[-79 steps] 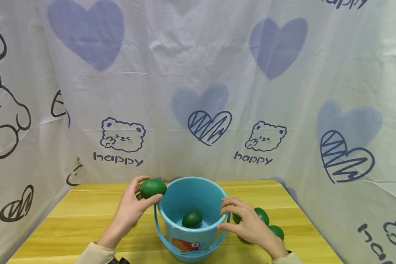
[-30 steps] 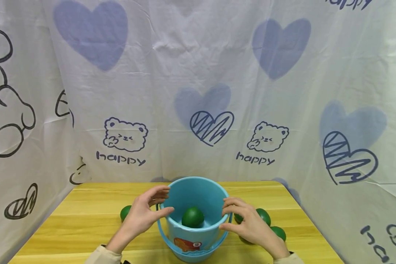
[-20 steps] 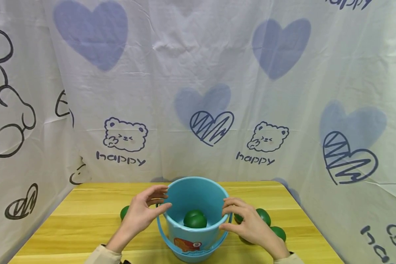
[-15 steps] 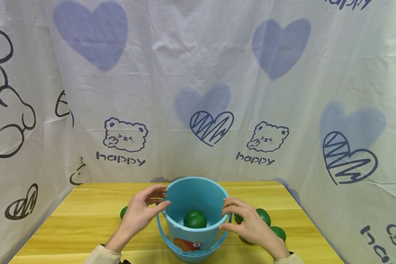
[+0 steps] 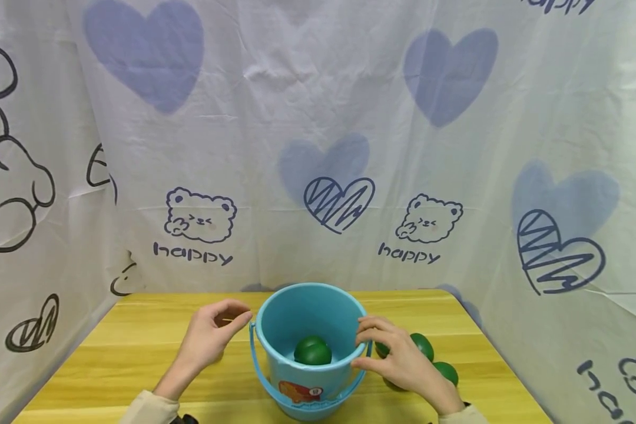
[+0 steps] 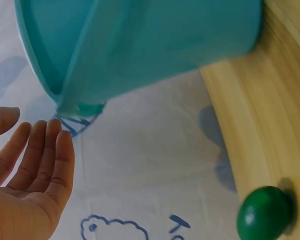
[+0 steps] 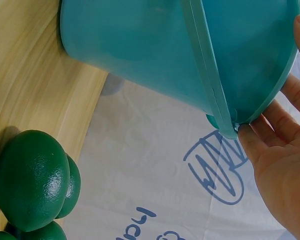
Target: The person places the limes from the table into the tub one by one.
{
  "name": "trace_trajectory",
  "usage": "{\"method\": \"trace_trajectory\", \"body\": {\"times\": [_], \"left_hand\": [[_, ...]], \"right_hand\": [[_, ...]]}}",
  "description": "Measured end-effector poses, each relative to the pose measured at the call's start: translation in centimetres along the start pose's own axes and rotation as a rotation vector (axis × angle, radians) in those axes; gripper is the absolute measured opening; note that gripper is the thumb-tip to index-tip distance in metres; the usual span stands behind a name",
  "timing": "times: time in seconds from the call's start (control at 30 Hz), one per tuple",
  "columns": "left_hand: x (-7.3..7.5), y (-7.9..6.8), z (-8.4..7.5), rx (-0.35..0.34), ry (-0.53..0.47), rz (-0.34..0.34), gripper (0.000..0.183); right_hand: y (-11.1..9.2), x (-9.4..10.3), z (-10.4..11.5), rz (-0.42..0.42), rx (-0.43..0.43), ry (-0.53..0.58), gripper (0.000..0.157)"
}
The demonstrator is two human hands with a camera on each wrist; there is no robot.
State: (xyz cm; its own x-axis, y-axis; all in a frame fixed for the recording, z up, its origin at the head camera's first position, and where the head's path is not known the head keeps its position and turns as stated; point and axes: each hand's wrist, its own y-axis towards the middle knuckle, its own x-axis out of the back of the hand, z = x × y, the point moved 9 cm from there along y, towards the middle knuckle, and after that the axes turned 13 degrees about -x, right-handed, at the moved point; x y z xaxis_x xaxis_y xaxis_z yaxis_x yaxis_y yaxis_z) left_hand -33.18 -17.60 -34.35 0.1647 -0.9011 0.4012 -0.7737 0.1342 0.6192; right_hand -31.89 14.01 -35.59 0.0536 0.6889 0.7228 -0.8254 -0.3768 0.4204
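Note:
A light-blue bucket (image 5: 307, 300) stands upright on the table, its handle hanging down on the near side. Green egg-shaped fruit (image 5: 312, 350) lies inside; a curved line suggests two pieces overlapping. My left hand (image 5: 204, 338) hovers left of the rim, fingers loosely bent, thumb apart, holding nothing. In the left wrist view one green fruit (image 6: 265, 214) lies on the table; my hand mostly hides it in the head view. My right hand (image 5: 403, 359) grips the bucket's right rim, its fingertips on the edge (image 7: 255, 120).
Several more green fruits (image 5: 445, 373) sit on the wooden table (image 5: 487, 377) to the right of the bucket, partly behind my right hand. A white cloth (image 5: 318, 253) printed with hearts and bears hangs around the back and both sides.
My left hand, which held a green fruit over the bucket's left side, let it go inside. It has since drawn back left from the rim. The right hand has stayed on the rim.

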Motion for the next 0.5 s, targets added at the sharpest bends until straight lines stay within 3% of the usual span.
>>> {"method": "trace_trajectory", "body": {"times": [0.2, 0.5], "left_hand": [[1.0, -0.2, 2.5, 0.039, 0.060, 0.015, 0.015], [2.0, -0.9, 7.8, 0.270, 0.033, 0.055, 0.024]], "right_hand": [[0.2, 0.1, 0.1, 0.001, 0.005, 0.006, 0.021], [0.0, 0.0, 0.1, 0.005, 0.009, -0.024, 0.020]]}}
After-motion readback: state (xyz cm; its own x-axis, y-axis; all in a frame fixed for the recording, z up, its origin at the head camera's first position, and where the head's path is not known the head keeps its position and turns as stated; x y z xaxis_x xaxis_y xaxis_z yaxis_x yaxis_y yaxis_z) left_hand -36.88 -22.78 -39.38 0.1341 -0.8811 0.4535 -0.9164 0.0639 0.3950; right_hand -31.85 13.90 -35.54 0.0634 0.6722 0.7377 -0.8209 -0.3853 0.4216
